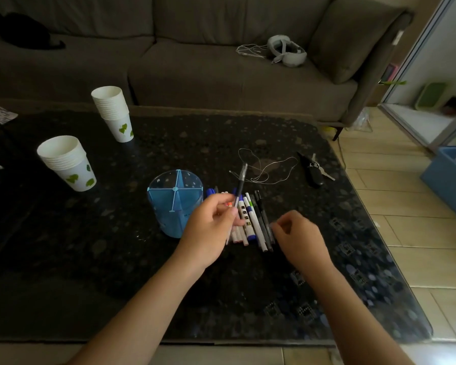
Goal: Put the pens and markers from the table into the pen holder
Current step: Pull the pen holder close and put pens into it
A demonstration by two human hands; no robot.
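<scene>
A blue translucent pen holder (169, 206) with four compartments stands on the dark table, and I see nothing inside it. Just right of it, several pens and markers (253, 222) lie side by side. My left hand (211, 227) hovers between the holder and the row, pinching a dark pen with a clear cap (241, 181) that tilts up and away from me. My right hand (299, 235) rests at the right end of the row, fingers curled onto the outermost dark pens; whether it grips one is hidden.
Two stacks of paper cups (66, 162) (113, 111) stand at the left. A thin cord (263, 167) and a key fob with keys (313, 169) lie behind the pens. A sofa with a headset (287, 50) is beyond the table; a blue bin (450, 180) sits at the right.
</scene>
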